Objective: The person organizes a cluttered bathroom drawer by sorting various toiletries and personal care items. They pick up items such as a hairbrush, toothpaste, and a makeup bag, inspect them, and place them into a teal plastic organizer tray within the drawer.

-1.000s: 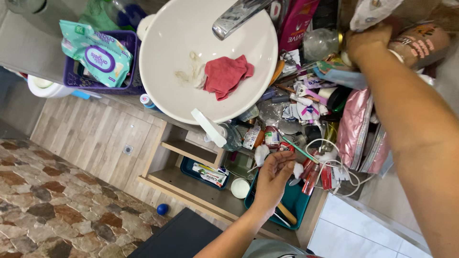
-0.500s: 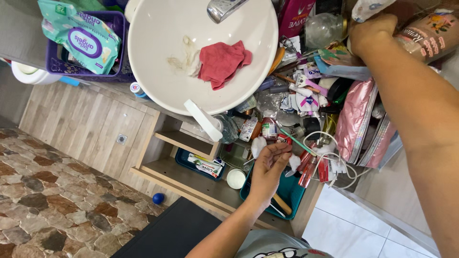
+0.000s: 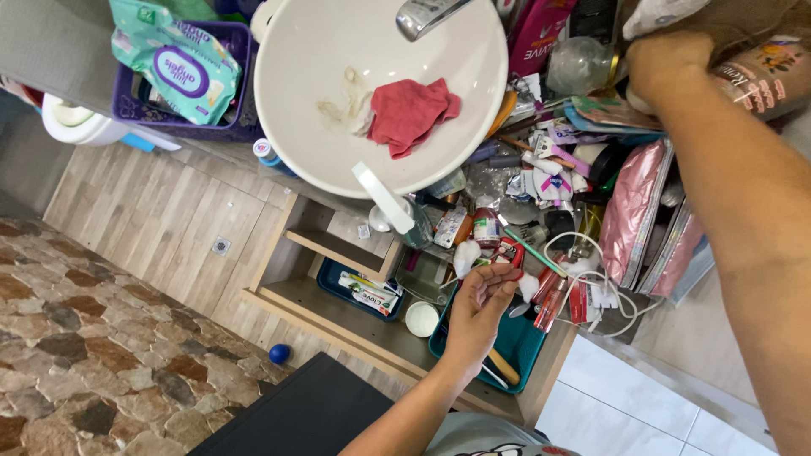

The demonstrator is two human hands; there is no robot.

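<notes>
Left hand (image 3: 475, 312), nearest, pinches a small white cotton wad (image 3: 466, 256) above the teal tray (image 3: 515, 342): light, soft, best nipped at its edge. Beyond, the right hand (image 3: 667, 67) is closed on a bag at the cluttered bench (image 3: 541, 181). Both hands sit much as they did half a second ago.

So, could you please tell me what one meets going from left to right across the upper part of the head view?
Wet-wipes pack in the purple basket → white basin → red cloth → clear round bottle → right hand at the far right, gripping a white bag.
</notes>
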